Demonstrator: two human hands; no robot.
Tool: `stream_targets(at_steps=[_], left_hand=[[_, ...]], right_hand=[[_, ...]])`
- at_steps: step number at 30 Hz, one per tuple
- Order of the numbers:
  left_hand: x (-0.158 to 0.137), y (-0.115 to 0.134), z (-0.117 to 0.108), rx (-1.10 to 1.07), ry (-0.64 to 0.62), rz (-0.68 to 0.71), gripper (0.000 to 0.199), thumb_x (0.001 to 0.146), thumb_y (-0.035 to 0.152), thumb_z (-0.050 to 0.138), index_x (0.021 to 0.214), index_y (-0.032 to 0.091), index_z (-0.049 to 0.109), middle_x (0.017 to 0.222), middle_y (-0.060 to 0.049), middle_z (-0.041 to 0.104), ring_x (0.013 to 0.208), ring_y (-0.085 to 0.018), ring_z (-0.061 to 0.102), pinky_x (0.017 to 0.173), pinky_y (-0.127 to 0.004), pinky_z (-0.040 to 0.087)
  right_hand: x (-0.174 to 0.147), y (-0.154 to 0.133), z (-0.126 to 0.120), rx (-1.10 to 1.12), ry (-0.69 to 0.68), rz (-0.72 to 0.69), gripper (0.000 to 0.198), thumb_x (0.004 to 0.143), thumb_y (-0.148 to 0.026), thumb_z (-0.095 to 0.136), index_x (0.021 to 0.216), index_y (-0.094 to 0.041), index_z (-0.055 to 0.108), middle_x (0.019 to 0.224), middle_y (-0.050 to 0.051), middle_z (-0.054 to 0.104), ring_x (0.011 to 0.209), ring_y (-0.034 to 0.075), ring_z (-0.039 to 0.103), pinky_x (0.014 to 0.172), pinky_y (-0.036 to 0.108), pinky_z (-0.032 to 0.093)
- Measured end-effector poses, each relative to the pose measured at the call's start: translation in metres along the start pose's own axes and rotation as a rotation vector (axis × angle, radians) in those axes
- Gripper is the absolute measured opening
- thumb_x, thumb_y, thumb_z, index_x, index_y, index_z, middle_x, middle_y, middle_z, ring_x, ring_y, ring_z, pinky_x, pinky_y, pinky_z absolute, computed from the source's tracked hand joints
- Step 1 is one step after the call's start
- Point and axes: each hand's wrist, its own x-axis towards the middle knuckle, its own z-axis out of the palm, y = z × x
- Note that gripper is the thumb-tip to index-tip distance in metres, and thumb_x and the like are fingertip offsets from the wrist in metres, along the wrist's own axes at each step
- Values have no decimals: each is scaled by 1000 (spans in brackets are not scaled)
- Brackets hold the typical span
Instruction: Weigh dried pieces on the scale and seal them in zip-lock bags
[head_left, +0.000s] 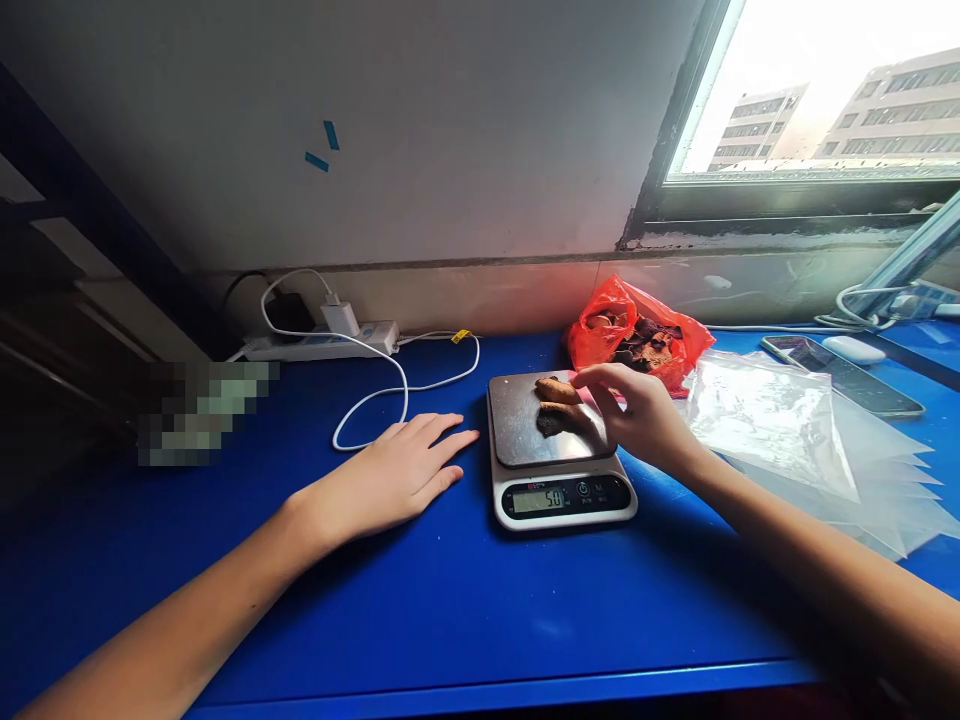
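Observation:
A white digital kitchen scale (517,512) with a metal plate stands on the blue table, its display reading about 5.0. Several dried brown and dark pieces (559,417) lie on the plate; they look like dried herbs or mushrooms, but I cannot tell which. My right hand (626,405) reaches over the plate's right side, fingers bent, with the index fingertip at the end of the upper dried brown piece (556,389). The thumb tip is partly hidden. Left of the scale, my left hand (412,465) lies flat on the table, fingers spread and holding nothing.
Behind the scale sits an open red plastic bag (585,335) of dried pieces. Clear plastic bags (772,420) are stacked at the right, near a phone (844,375) and a white case (858,350). A power strip (322,343) and looping white cable (367,400) lie at the back left.

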Motion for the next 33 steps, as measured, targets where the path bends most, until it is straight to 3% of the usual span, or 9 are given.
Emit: stream_targets(at_steps=[3, 8, 12, 15, 19, 26, 29, 33], left_hand=[[0, 0, 1, 7, 3, 5, 43, 100, 36, 40, 142, 27, 45, 147, -10, 45, 134, -29, 42, 108, -49, 38], [1, 1, -1, 25, -25, -4, 44, 100, 34, 40, 143, 25, 44, 149, -11, 43, 136, -29, 40, 109, -49, 36], [1, 0, 0, 3, -4, -7, 44, 99, 34, 41, 142, 26, 46, 148, -10, 44, 135, -29, 41, 110, -49, 36], [0, -2, 3, 10, 14, -2, 43, 100, 35, 41, 142, 28, 46, 148, -9, 44, 135, -29, 42, 110, -49, 36], [0, -5, 7, 17, 23, 10, 44, 100, 37, 40, 142, 27, 46, 149, -10, 44, 135, -30, 42, 109, -50, 37], [1, -1, 1, 35, -28, -3, 45, 100, 35, 40, 144, 24, 44, 149, -12, 43, 136, -30, 40, 110, -50, 35], [1, 1, -2, 34, -46, -16, 46, 100, 35, 40, 144, 24, 43, 150, -12, 42, 137, -30, 39, 110, -50, 35], [1, 0, -1, 31, -35, -13, 45, 100, 36, 40, 144, 26, 43, 150, -11, 42, 137, -29, 39, 110, -49, 36]], right_hand=[[6, 1, -12, -73, 90, -13, 17, 86, -22, 48, 85, -21, 65, 86, 7, 70, 83, 22, 63, 71, 35, 48], [14, 2, -54, -241, 247, 37, 19, 85, -21, 49, 92, -20, 66, 90, 7, 72, 79, 20, 67, 69, 31, 48], [14, 15, -72, -319, 251, 108, 19, 85, -20, 52, 94, -20, 68, 89, 7, 73, 77, 21, 68, 68, 31, 47], [12, 32, -64, -355, 178, 124, 17, 83, -20, 53, 90, -20, 69, 89, 8, 72, 73, 22, 65, 68, 33, 46], [10, 50, -43, -358, 50, 105, 16, 81, -18, 54, 87, -20, 68, 91, 9, 71, 82, 25, 65, 71, 36, 48], [9, 24, -43, -301, -20, 34, 21, 86, -27, 52, 102, -22, 65, 101, 7, 68, 86, 22, 65, 74, 35, 52], [8, 19, -41, -437, -21, 0, 22, 87, -26, 50, 102, -23, 66, 105, 8, 67, 89, 24, 63, 74, 37, 50], [6, 31, -28, -596, -82, 32, 19, 86, -21, 51, 89, -22, 70, 93, 10, 67, 87, 26, 60, 74, 39, 48]])
